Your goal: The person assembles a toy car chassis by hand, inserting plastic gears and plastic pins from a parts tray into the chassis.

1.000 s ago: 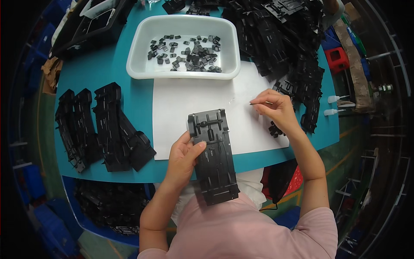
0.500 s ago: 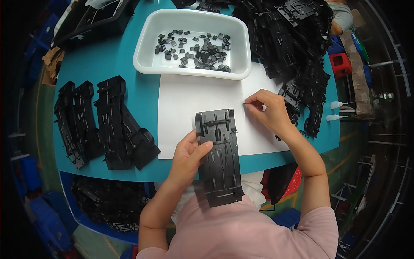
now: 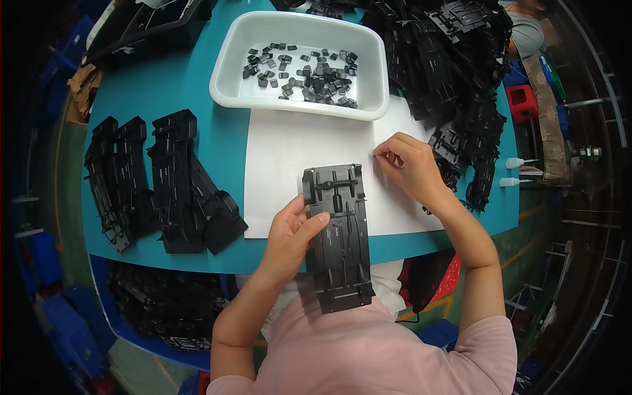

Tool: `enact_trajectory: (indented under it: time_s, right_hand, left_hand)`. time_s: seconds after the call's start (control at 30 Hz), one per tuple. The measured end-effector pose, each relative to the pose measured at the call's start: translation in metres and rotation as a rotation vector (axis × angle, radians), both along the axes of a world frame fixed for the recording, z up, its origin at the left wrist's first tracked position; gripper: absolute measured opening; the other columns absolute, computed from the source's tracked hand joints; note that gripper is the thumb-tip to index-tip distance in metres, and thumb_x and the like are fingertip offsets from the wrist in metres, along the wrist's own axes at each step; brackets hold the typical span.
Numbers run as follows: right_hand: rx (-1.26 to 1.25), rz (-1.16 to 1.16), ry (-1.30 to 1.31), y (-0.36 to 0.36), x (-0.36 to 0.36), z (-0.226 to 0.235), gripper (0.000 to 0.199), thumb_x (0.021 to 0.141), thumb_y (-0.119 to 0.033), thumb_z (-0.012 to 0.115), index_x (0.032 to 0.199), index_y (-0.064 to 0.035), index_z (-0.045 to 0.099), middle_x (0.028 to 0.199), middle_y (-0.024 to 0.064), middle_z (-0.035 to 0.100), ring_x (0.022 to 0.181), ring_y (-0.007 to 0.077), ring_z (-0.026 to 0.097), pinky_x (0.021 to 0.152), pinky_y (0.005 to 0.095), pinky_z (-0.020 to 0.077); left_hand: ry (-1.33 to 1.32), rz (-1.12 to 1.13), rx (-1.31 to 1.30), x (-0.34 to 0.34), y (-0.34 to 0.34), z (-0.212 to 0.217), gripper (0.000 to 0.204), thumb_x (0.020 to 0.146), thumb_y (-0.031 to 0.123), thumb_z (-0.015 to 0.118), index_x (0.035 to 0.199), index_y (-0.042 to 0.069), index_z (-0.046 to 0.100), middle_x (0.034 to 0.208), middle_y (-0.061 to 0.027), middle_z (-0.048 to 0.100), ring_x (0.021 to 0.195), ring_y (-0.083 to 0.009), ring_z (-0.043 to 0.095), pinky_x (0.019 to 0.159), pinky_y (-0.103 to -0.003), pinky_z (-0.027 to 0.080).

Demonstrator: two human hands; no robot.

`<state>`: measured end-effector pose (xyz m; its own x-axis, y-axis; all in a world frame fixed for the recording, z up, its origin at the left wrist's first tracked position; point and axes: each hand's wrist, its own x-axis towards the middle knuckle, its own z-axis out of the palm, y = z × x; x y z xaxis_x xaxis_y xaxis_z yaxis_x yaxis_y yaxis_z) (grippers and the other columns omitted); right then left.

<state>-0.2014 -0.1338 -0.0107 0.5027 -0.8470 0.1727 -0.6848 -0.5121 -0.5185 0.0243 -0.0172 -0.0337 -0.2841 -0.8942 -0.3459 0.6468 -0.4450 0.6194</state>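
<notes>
My left hand point(image 3: 293, 234) grips a black plastic model-car chassis point(image 3: 339, 257) by its left edge, thumb on top. Moulded axle and shaft shapes face up, and the plate tilts over the table's front edge above my lap. To the right of its far end, my right hand point(image 3: 409, 164) is closed in a pinch over a white paper sheet point(image 3: 283, 151). Whatever sits between those fingertips is too small to make out. Beyond both hands stands a white plastic tub point(image 3: 224, 85) with many small black plastic pieces point(image 3: 322, 84) scattered in it.
Several similar chassis point(image 3: 174, 184) lie at the left of the teal table point(image 3: 217, 138). A high heap of them point(image 3: 434, 72) fills the back right, near two small white bottles point(image 3: 510, 182). A black crate point(image 3: 145, 33) stands at the back left; a blue bin point(image 3: 131, 336) sits below.
My view has shifted slightly, so the table items sit a little differently. Both hands keep almost the same place; the right fingers curl a little more.
</notes>
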Motion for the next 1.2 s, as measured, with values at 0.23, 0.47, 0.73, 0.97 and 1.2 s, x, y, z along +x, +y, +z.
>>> enact_trajectory:
  time_s: [0.23,0.47,0.73,0.97,1.2]
  right_hand:
    - [-0.021,-0.012,0.005,0.0018,0.0013,-0.0027,0.010,0.074,0.004,0.069,0.081,-0.0008,0.064,0.075,0.0052,0.061,0.059,0.0131,0.058,0.055,0.0243,0.0466]
    - [-0.012,0.000,0.029,0.0019,-0.0022,-0.0008,0.010,0.074,0.005,0.069,0.081,-0.0009,0.064,0.075,0.0056,0.061,0.060,0.0137,0.058,0.055,0.0244,0.0466]
    - [0.003,0.002,0.004,0.0036,-0.0004,0.0006,0.010,0.074,0.004,0.069,0.082,-0.0010,0.065,0.075,0.0054,0.061,0.059,0.0133,0.057,0.055,0.0245,0.0465]
    - [0.042,-0.005,0.017,0.0023,0.0004,0.0001,0.008,0.076,0.003,0.069,0.082,-0.0006,0.065,0.074,0.0052,0.061,0.058,0.0123,0.055,0.054,0.0242,0.0456]
    - [0.189,-0.039,0.006,-0.0040,0.0002,0.0050,0.008,0.077,0.002,0.068,0.085,0.0007,0.066,0.074,0.0052,0.061,0.058,0.0104,0.054,0.056,0.0232,0.0451]
  left_hand:
    - [-0.014,-0.004,0.014,-0.0006,-0.0008,-0.0008,0.035,0.093,0.011,0.057,0.126,-0.001,0.050,0.105,-0.0078,0.065,0.085,-0.0073,0.063,0.071,-0.020,0.051]
    - [-0.046,-0.010,0.012,-0.0007,-0.0001,-0.0020,0.036,0.093,0.015,0.059,0.125,0.001,0.051,0.099,-0.0039,0.066,0.077,-0.0031,0.059,0.062,-0.017,0.046]
    - [-0.035,-0.004,0.015,0.0005,-0.0002,-0.0024,0.036,0.093,0.015,0.058,0.126,0.001,0.050,0.103,-0.0043,0.065,0.081,-0.0042,0.060,0.065,-0.018,0.047]
    - [0.040,0.017,0.013,0.0024,-0.0017,0.0012,0.039,0.092,0.011,0.058,0.128,-0.002,0.047,0.112,-0.0095,0.062,0.095,-0.0113,0.062,0.082,-0.025,0.052]
    - [0.042,0.013,-0.014,0.0035,0.0000,-0.0021,0.044,0.088,0.006,0.062,0.127,-0.003,0.046,0.113,-0.0116,0.062,0.101,-0.0148,0.062,0.087,-0.029,0.052]
